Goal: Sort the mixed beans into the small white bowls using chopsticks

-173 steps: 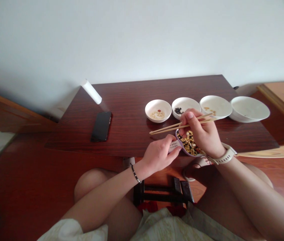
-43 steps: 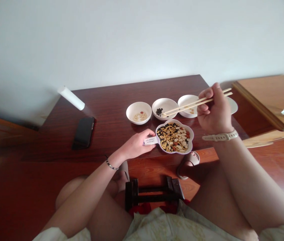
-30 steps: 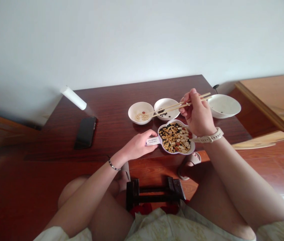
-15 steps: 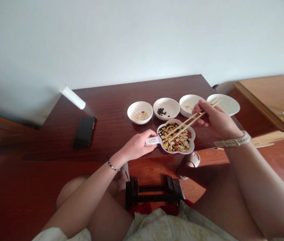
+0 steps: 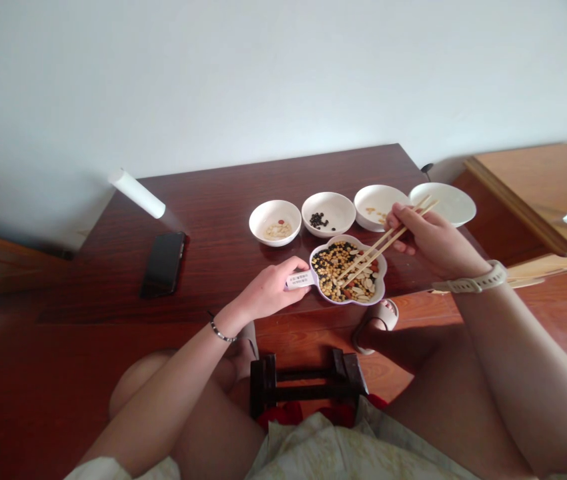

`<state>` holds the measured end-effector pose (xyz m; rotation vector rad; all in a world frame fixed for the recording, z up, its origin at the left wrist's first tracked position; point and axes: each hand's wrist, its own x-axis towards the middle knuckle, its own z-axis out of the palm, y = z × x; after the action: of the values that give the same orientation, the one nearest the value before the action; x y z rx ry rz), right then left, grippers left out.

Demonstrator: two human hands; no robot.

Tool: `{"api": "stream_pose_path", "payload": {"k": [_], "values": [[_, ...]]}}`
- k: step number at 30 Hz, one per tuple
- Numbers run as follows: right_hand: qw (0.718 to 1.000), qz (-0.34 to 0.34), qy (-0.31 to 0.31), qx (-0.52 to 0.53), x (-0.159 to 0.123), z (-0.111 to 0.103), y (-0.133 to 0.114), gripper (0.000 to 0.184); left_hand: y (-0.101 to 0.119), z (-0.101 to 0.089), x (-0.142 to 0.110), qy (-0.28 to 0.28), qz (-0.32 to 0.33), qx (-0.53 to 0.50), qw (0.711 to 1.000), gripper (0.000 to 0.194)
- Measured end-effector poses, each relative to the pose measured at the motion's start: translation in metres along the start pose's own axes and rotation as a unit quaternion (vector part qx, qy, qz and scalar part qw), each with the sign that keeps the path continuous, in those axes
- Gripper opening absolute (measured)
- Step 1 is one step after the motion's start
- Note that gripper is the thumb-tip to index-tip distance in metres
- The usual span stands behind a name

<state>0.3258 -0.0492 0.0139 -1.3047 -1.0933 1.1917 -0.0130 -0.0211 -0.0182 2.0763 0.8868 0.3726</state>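
At the near edge of the dark table, the flower-shaped dish sits level in front of the person; whether the surface bears any of its weight, I cannot tell. On its left side, the left hand pinches the labelled handle between thumb and fingers. Above and to the right of the dish, the right hand grips a pair of chopsticks, which slant down into the mixed grains and nuts inside. The tips stand slightly apart there; whether a piece is caught between them is too small to tell.

Just beyond the dish runs a row of white bowls: the first bowl, behind it to the left, holds pale pieces and a red one; the second bowl, directly behind, holds black beans; the third bowl, behind to the right, holds a few yellowish pieces; the fourth bowl is farther right, its contents unclear. Well left of the dish lies a phone.

The step in hand looks like picking with the chopsticks. The next move seems to call for bringing the tips together on one piece while the left hand steadies the dish.
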Motion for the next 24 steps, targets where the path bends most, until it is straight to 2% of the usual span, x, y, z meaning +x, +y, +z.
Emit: {"api": "stream_pose_path", "payload": {"k": [11, 17, 24], "values": [[0.999, -0.042, 0.032, 0.004, 0.002, 0.001, 0.001, 0.046, -0.001, 0.0, 0.0, -0.005, -0.004, 0.005, 1.0, 0.026], [0.996, -0.034, 0.046, 0.064, 0.005, 0.008, -0.011, 0.048, 0.0, 0.0, -0.001, -0.003, -0.002, 0.002, 1.0, 0.026], [0.987, -0.066, 0.054, 0.137, 0.021, 0.021, -0.015, 0.05, 0.001, 0.0, -0.002, 0.002, 0.001, 0.007, 1.0, 0.026]]}}
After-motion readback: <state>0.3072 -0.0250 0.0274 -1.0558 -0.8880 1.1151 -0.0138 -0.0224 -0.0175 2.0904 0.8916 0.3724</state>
